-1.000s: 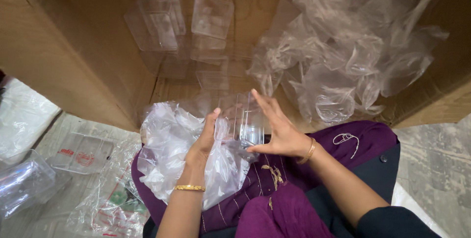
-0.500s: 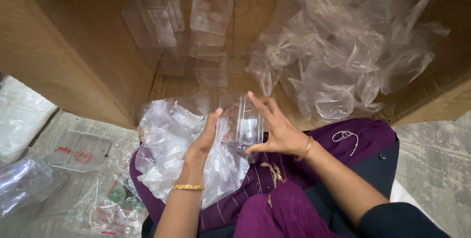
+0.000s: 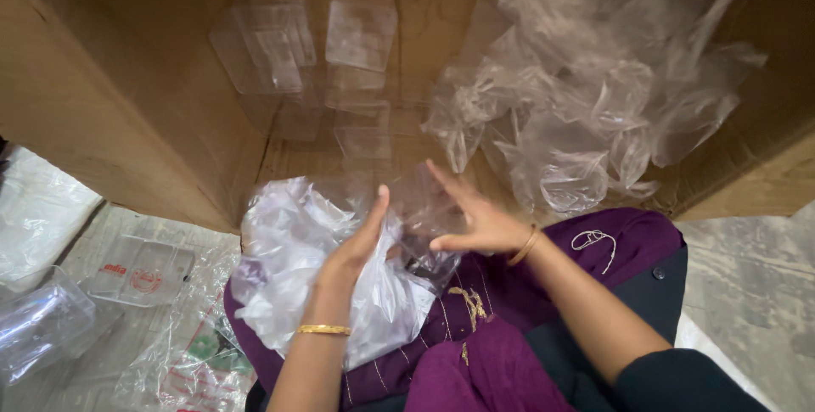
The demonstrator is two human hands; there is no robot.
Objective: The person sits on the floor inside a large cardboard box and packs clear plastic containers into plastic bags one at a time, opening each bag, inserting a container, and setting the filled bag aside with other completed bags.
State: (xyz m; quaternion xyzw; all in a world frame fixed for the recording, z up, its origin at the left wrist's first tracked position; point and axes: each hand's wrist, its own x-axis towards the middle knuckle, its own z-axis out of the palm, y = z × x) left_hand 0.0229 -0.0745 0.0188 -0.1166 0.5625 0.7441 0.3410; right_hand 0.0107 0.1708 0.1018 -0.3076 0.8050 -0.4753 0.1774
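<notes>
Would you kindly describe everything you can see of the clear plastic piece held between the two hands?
The clear plastic piece is a small see-through container, thin and glossy, apparently stiff moulded plastic; its exact shape is blurred. It looks empty. It sits upright between the palms: the left hand presses its left side, the right hand its right side with fingers spread. It hangs above a purple-clothed lap, just in front of an open cardboard box, beside a crumpled clear plastic bag lying on the lap.
</notes>
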